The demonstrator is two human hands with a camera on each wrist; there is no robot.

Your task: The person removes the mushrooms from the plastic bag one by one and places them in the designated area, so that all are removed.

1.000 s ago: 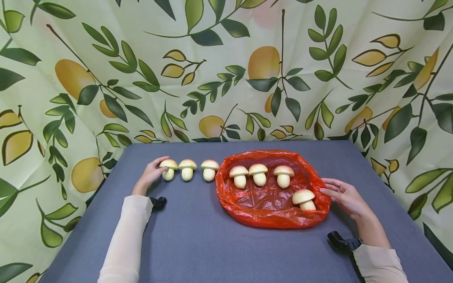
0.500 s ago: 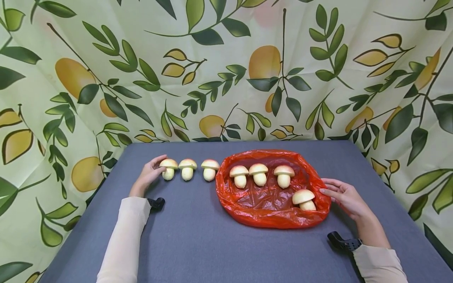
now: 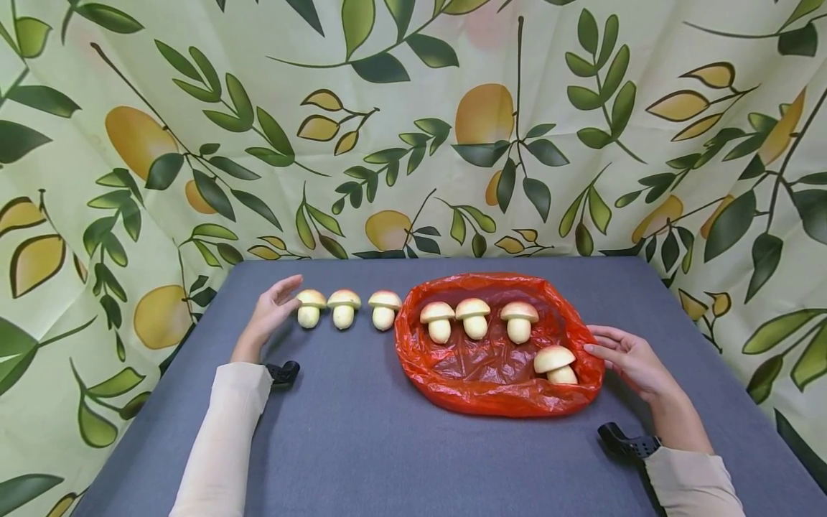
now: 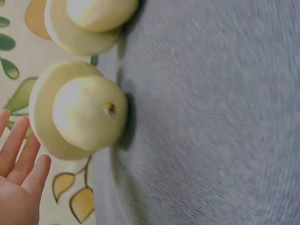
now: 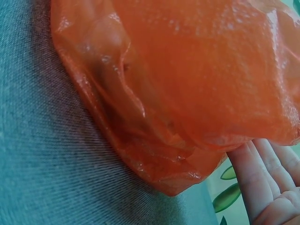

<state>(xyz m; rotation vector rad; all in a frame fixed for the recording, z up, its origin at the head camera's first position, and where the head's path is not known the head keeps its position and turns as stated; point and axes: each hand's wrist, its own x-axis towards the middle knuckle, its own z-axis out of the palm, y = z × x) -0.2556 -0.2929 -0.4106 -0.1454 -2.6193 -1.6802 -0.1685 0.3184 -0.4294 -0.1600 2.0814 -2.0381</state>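
My left hand (image 3: 274, 309) is beside the leftmost of three model mushrooms (image 3: 310, 316), its fingers fairly straight and spread. In the left wrist view that mushroom (image 4: 89, 115) shows its rounded stem end, and the fingers (image 4: 35, 173) lie beside its cap with nothing held. Two more mushrooms, a middle one (image 3: 344, 316) and a right one (image 3: 384, 316), continue the row. My right hand (image 3: 636, 362) holds the right rim of an open red plastic bag (image 3: 484, 406), thumb at the rim. In the right wrist view the bag (image 5: 187, 84) hides the fingertips.
Several mushrooms lie inside the bag, three along its back and one (image 3: 555, 362) at the front right near my right hand. The grey-blue cloth-covered table (image 3: 388, 467) ends at a leaf-and-fruit patterned backdrop (image 3: 413, 143).
My left hand has let go of the leftmost mushroom and drawn slightly left, its fingers opening out. The mushrooms, the bag and my right hand have stayed in place.
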